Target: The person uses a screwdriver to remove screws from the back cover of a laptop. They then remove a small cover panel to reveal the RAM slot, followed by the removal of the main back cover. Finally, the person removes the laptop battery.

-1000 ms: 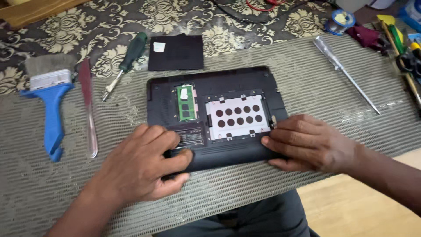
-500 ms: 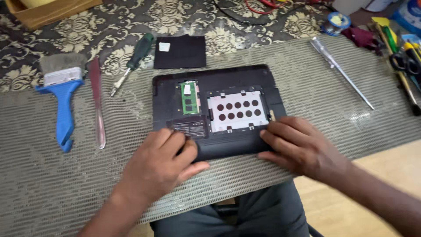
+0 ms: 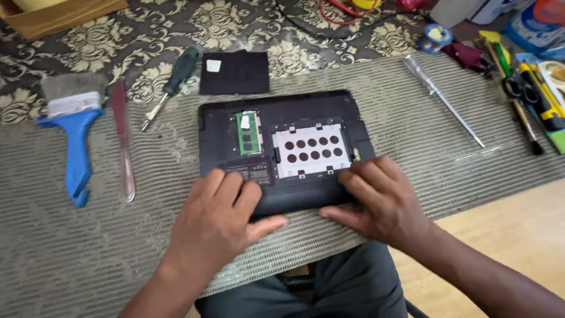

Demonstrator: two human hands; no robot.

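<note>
From the head view, a black plastic laptop turned underside-up (image 3: pixel 282 118) lies on the grey woven mat (image 3: pixel 88 259) that covers the surface, right in front of the person, its long axis running left to right. Both hands rest on its near edge, set apart from each other: the left hand (image 3: pixel 220 221) presses flat on the near left corner with the thumb out along the edge, and the right hand (image 3: pixel 382 203) grips the near right corner, fingers curled over the top; neither is nearer than the other. In the open bay sit a green memory card (image 3: pixel 248 133) and, just right of it, a silver perforated metal drive plate (image 3: pixel 310 150). A black square cover panel bearing a small white sticker (image 3: pixel 234 72) lies just beyond the far edge. Left of the laptop lie a green-handled screwdriver (image 3: pixel 170 85), a red flat tool (image 3: pixel 122 138) and a blue-handled brush (image 3: pixel 72 132); a clear-handled long screwdriver (image 3: pixel 444 100) lies to the right.
</note>
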